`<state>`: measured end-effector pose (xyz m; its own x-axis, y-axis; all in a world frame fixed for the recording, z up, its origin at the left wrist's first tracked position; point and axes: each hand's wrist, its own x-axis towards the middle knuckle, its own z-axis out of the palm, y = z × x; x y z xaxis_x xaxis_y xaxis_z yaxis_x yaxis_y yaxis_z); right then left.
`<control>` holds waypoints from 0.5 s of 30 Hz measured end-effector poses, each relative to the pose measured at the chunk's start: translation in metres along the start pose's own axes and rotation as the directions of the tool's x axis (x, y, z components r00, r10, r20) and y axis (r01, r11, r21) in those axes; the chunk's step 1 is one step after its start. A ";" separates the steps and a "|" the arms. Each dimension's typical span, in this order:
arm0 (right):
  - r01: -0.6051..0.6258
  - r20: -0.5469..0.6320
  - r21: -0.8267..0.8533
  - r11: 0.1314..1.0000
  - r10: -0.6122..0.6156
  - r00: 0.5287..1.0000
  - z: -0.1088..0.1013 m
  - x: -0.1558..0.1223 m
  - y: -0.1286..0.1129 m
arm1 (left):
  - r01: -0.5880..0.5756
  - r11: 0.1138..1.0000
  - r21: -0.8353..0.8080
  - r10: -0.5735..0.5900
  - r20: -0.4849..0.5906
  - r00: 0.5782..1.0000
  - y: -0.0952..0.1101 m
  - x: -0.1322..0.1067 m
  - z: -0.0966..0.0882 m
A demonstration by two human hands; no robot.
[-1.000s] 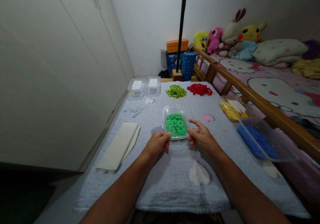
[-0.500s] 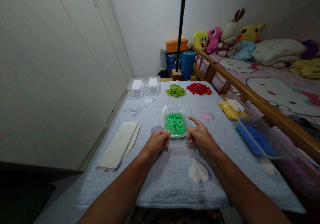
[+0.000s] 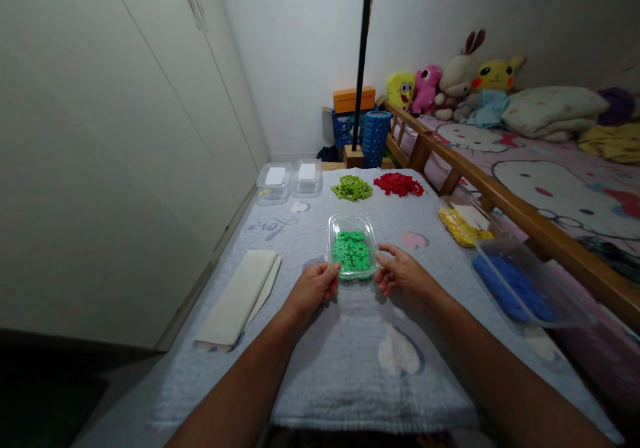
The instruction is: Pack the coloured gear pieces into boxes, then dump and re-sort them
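Note:
A clear plastic container sits on the cloth in front of me, with green flower-shaped plastic pieces inside. My left hand is closed, its thumb and fingers pinching the container's near left corner. At the near right corner my right hand grips the rim between thumb and curled fingers. Beyond the container lie a loose pile of lime-green pieces and a pile of red pieces.
A folded cream cloth lies at the left. Two lidded clear boxes stand at the far left. Along the right edge are a box of yellow pieces and an open box of blue pieces, beside a wooden bed rail.
The whole view has tilted up slightly, so things appear a little lower. My right index finger has drawn in closer to the container's side. Both hands stay at its near corners.

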<state>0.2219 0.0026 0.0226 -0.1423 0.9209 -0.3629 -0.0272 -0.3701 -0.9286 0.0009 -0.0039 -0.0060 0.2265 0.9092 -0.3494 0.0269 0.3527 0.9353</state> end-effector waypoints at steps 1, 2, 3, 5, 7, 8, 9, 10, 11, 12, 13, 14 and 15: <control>0.005 -0.001 0.001 1.000 -0.005 1.000 0.000 0.001 -0.001 | 0.004 1.000 -0.002 -0.004 -0.013 1.000 0.000 0.000 0.000; 0.011 0.000 0.001 1.000 -0.011 1.000 0.001 0.002 -0.002 | 0.002 1.000 -0.010 -0.003 -0.031 1.000 0.001 0.001 0.001; 0.015 0.004 0.001 1.000 -0.015 1.000 0.002 0.004 -0.003 | -0.009 1.000 -0.024 0.007 -0.053 0.999 0.001 0.001 0.001; 0.022 0.010 0.003 1.000 -0.022 1.000 0.006 0.009 -0.005 | -0.064 0.996 -0.066 0.057 -0.101 0.993 0.003 0.002 0.000; 0.037 0.002 0.010 0.999 -0.037 0.999 0.012 0.017 -0.007 | -0.138 0.985 -0.104 0.123 -0.140 0.982 0.005 0.004 -0.001; 0.044 -0.006 0.013 0.999 -0.044 0.999 0.015 0.022 -0.008 | -0.169 0.979 -0.115 0.150 -0.157 0.976 0.005 0.005 -0.002; 0.052 -0.013 0.017 0.999 -0.051 0.999 0.018 0.029 -0.010 | -0.196 0.973 -0.123 0.173 -0.173 0.970 0.005 0.006 -0.003; 0.059 -0.019 0.019 0.998 -0.059 0.998 0.021 0.036 -0.011 | -0.218 0.968 -0.128 0.192 -0.185 0.964 0.005 0.007 -0.004; 0.066 -0.025 0.021 0.998 -0.066 0.998 0.025 0.044 -0.013 | -0.235 0.963 -0.132 0.207 -0.197 0.958 0.004 0.009 -0.004; 0.074 -0.030 0.022 0.997 -0.074 0.997 0.028 0.052 -0.014 | -0.246 0.960 -0.131 0.216 -0.206 0.955 0.003 0.010 -0.004; 0.082 -0.036 0.024 0.996 -0.081 0.996 0.032 0.061 -0.016 | -0.252 0.959 -0.126 0.223 -0.211 0.952 0.002 0.011 -0.004; 0.090 -0.042 0.026 0.996 -0.089 0.995 0.035 0.069 -0.017 | -0.258 0.959 -0.114 0.229 -0.214 0.949 0.001 0.012 -0.004; 0.098 -0.051 0.029 0.995 -0.097 0.994 0.038 0.077 -0.019 | -0.266 0.959 -0.097 0.240 -0.221 0.945 -0.001 0.013 -0.004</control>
<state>0.1740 0.0761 0.0152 -0.0885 0.9574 -0.2749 -0.0695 -0.2812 -0.9571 0.0000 0.0087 -0.0118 0.0057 0.9930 -0.1184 -0.1291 0.1181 0.9846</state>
